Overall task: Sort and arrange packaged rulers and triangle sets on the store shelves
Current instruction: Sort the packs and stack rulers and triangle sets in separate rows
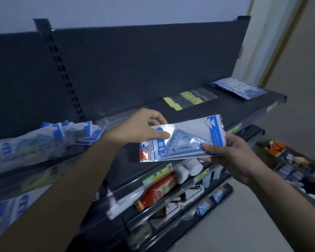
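My left hand (pixel 140 128) and right hand (pixel 231 153) are gripping a clear, blue-edged plastic triangle-set packet (pixel 185 135) — fingers (pixel 211 148) clamped on both ends — label reading "2".

The triangle set packet (pixel 182 139) spans between left hand (pixel 140 128) and right hand (pixel 231 153), before the shelf (pixel 235 108). On the shelf, a heap of packets (pixel 44 140) lies left of the left hand, ruler packs (pixel 189 99) behind both hands, another stack (pixel 238 88) beyond the right hand. A bottle (pixel 155 192) lies below.

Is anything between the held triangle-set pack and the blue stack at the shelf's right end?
Nothing upright. The left hand and right hand hold the pack; only flat yellow-labelled ruler packs lie on the shelf between it and the blue stack.
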